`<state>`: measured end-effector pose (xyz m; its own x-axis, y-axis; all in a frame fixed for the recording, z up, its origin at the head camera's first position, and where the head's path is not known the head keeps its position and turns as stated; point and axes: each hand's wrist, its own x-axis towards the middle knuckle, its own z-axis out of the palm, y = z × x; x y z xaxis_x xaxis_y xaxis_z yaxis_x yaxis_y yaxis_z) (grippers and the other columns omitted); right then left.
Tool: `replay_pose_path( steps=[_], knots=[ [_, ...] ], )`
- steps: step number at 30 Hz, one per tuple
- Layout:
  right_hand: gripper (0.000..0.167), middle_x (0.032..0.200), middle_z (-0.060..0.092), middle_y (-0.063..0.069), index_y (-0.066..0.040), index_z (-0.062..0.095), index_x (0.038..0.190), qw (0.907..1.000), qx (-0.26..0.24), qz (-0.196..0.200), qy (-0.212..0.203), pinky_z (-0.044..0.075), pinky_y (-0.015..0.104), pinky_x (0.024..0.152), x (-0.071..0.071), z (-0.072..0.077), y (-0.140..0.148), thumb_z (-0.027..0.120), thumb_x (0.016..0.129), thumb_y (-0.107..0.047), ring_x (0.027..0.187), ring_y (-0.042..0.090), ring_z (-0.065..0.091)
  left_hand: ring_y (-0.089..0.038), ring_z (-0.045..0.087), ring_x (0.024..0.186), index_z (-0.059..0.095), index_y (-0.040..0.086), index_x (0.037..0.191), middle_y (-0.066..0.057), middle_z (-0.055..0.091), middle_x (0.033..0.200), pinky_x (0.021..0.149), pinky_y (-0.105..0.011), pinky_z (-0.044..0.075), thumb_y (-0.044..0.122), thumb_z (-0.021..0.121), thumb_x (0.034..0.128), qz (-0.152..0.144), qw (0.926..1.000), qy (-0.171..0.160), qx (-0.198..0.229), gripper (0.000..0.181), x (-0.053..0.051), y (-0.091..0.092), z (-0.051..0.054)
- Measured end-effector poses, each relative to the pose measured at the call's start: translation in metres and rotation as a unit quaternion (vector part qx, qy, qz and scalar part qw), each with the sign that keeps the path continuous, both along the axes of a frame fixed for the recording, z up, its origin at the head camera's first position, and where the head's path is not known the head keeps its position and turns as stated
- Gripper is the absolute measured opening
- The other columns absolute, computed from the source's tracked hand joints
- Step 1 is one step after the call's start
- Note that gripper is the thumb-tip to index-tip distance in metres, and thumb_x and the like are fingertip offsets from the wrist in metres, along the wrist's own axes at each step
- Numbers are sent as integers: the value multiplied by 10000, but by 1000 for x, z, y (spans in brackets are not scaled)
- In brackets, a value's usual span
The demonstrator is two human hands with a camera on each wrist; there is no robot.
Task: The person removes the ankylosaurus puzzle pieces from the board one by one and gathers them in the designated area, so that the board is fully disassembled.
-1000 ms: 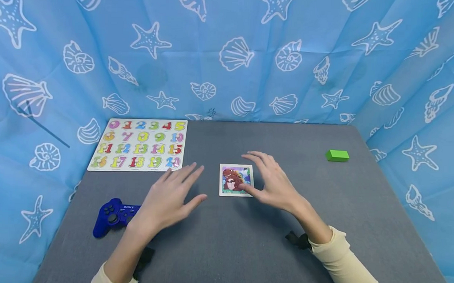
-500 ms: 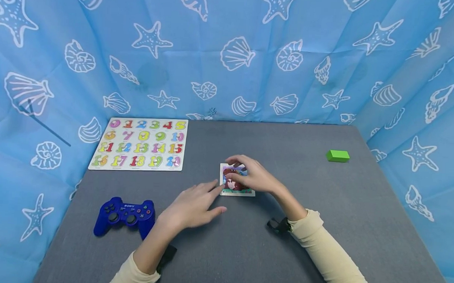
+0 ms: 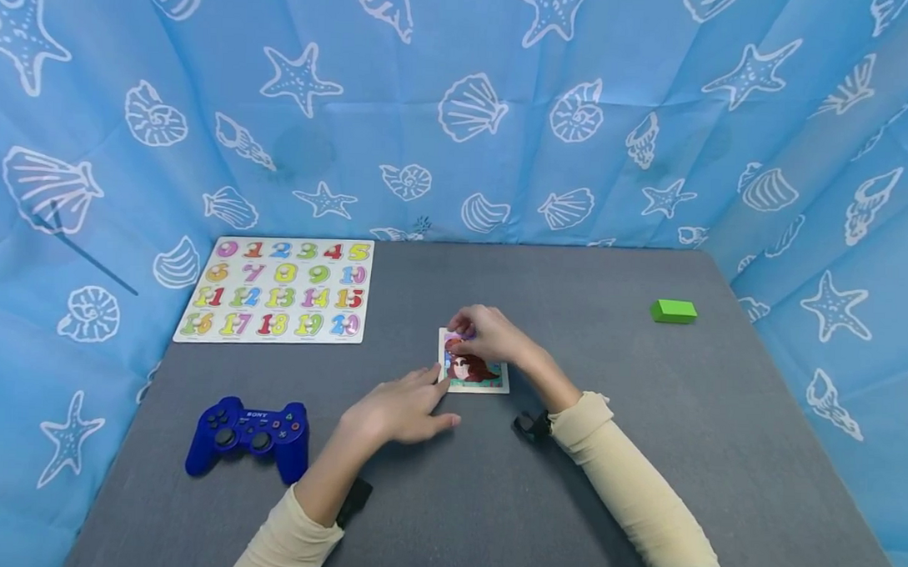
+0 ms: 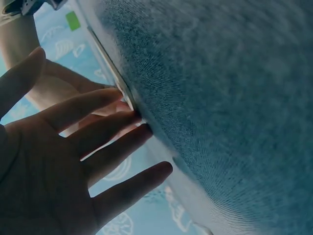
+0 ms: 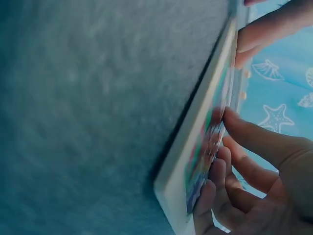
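Note:
A small square picture puzzle with a pale border lies flat near the table's middle. It shows a figure with long red-brown hair. My left hand has its fingers stretched out, the tips at the puzzle's lower left edge. In the left wrist view those fingers are spread and fairly straight. My right hand is over the puzzle's upper part, fingers bent. The right wrist view has the thumb and fingertips gathered on the picture's face; whether they pinch a piece cannot be made out.
A number board with several coloured numerals lies at the back left. A blue game controller is left of my left forearm. At the right stands a green block. A blue curtain with shell prints rises behind the grey table.
Both hands have come in to the puzzle, the left moving right to its edge, the right moving left over it. The right fingers have drawn closer together. The controller is fully uncovered.

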<state>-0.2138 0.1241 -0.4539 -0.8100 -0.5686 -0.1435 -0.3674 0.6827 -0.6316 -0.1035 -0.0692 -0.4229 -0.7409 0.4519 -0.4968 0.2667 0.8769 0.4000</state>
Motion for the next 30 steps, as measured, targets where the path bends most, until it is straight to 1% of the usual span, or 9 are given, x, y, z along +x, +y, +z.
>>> replay_pose_path(
  steps=[3,8,14,18,20,23,27,28,30],
  knots=[
    [255,1092,792,142,2,757,1157,9996,256,-114,89,636,401,921,-1,3,-3,832,978,-164,1007,247,752,-293,249,1704,379,140,1700,-111,232,1827,1291,-697,325,535,544,1115,31,10000,-55,22,725,-1,0,0],
    [234,1063,782,102,-55,791,1091,9962,719,-195,451,613,387,829,0,5,-6,860,960,-236,909,203,714,-279,232,1710,367,135,1704,-110,225,1829,1286,-712,321,529,542,1117,90,9998,-136,120,728,-1,-1,-3],
    [258,1026,768,106,-57,820,1042,9935,897,-189,669,601,350,750,1,7,-7,881,940,-286,830,186,693,-292,228,1709,353,137,1710,-115,212,1832,1277,-720,326,550,546,1108,130,9997,-179,91,755,-2,-1,-8],
    [239,984,762,91,-68,814,988,9950,812,-145,567,574,305,712,-2,7,-6,898,922,-282,793,157,670,-298,227,1709,356,144,1710,-120,205,1832,1283,-710,324,563,537,1107,185,9996,-228,56,756,-2,1,-8],
    [217,935,764,80,-71,802,946,9967,705,-37,399,548,273,685,-5,6,-5,892,927,-267,760,137,650,-299,228,1709,359,136,1707,-125,206,1832,1299,-678,325,545,536,1115,234,9993,-280,52,741,-1,2,-5],
    [197,868,761,65,-70,783,900,9984,513,111,187,512,234,658,-8,5,-3,877,942,-238,721,110,625,-314,219,1708,350,127,1709,-133,192,1833,1306,-676,314,542,537,1114,234,9993,-291,84,749,-2,2,-7],
    [169,874,768,71,-52,780,943,9992,355,141,151,539,229,680,-9,3,-2,865,950,-198,745,109,654,-335,219,1705,348,117,1708,-147,185,1832,1306,-673,316,544,547,1110,233,9994,-253,79,761,-4,3,-17],
    [170,893,771,77,-47,779,968,9991,358,113,199,556,239,698,-9,3,-2,865,949,-192,767,116,669,-340,228,1703,354,123,1707,-155,196,1829,1295,-684,325,575,531,1108,188,9996,-185,57,772,-7,3,-26],
    [193,928,782,90,-38,781,1003,9986,447,55,281,589,269,732,-7,4,-3,872,944,-198,804,136,696,-341,233,1702,360,130,1706,-153,204,1828,1292,-676,337,583,534,1105,205,9997,-158,16,773,-9,4,-34]
  ],
)
